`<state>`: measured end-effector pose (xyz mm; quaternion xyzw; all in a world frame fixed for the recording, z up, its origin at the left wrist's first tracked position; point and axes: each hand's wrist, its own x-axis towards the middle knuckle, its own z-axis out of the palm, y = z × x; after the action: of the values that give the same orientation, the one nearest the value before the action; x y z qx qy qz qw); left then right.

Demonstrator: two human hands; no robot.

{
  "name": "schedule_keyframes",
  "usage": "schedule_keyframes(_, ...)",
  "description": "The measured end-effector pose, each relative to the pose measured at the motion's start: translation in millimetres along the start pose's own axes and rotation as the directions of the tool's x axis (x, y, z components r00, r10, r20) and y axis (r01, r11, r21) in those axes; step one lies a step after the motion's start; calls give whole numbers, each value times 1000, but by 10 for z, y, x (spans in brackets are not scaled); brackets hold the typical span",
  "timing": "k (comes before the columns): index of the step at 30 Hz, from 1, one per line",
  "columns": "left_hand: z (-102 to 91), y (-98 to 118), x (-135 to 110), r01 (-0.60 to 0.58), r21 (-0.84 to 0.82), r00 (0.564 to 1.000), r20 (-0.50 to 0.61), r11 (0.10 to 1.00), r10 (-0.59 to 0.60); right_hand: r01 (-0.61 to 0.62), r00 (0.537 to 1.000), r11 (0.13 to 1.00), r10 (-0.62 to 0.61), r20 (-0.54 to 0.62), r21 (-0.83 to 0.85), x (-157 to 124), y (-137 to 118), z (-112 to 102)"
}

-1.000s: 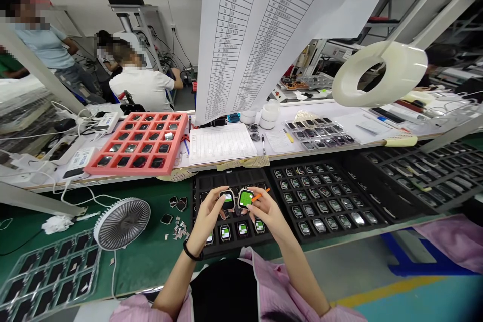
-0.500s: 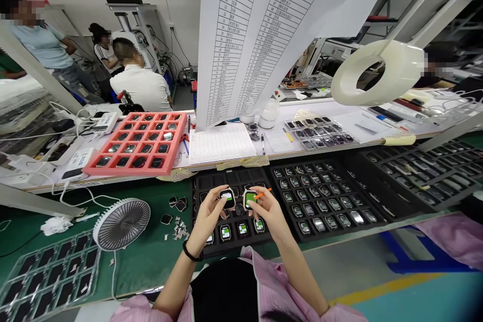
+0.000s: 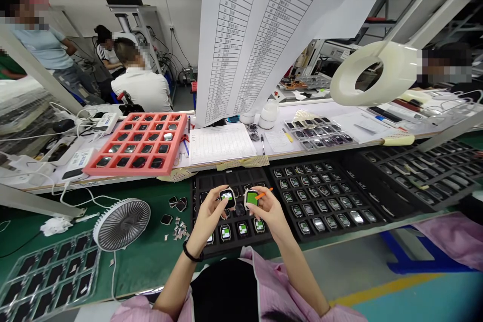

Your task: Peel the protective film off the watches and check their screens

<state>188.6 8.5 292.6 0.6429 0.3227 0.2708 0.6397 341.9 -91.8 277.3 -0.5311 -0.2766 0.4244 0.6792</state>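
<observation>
**benchrat:** So where's this at? The left hand [image 3: 208, 217] is curled round a small square watch body with a lit white-and-green screen [image 3: 227, 196]. It's pinched by the edges and held just above the black plastic pocket tray [image 3: 197, 187] right in front of the person. The right hand [image 3: 270, 214] grips a second square watch body with a green screen [image 3: 251, 198]. It also has a thin orange stick [image 3: 264, 192] tucked in the fingers, poking out to the right. The two watches are just beside each other. Can't tell if they touch.

**solderjoe:** I'd guess that tray is early-to-mid. Three lit watches [image 3: 242, 229] sit in the near row, a few dark ones are half hidden behind the hands, and the back pockets look empty. The bigger black tray of watches [image 3: 324, 201] to the right is full, screens all dark. Whether those are finished or waiting, no idea.

**benchrat:** Anything change from a second back?

**solderjoe:** Barely. Both hands are in the same spot with the same grip. The green-screen one has drifted a touch right and turned, so its face reads narrower, and the left one sits slightly higher. The pink foam tray [image 3: 139, 143] and the little white desk fan [image 3: 121, 222] haven't budged.
</observation>
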Motion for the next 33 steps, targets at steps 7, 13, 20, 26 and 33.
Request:
schedule_keyframes(7,15,6,-31,-45,22,997,61,999,43,-21,1000,1000,21,-22,23,-14,-31,6)
schedule_keyframes(13,79,43,-58,-239,262,969,130,935,211,-28,999,1000,27,-25,-14,-14,9,36)
schedule_keyframes(20,14,-185,92,-532,573,847,358,623,394,30,1000,956,-28,9,-291,-71,144,114)
schedule_keyframes(26,-106,-362,227,-686,596,709,422,417,565,-6,999,974,14,34,-226,-20,236,137)
schedule_keyframes(33,-89,-288,249,-762,515,621,406,394,671,-331,908,927,262,327,177,72,224,-36)
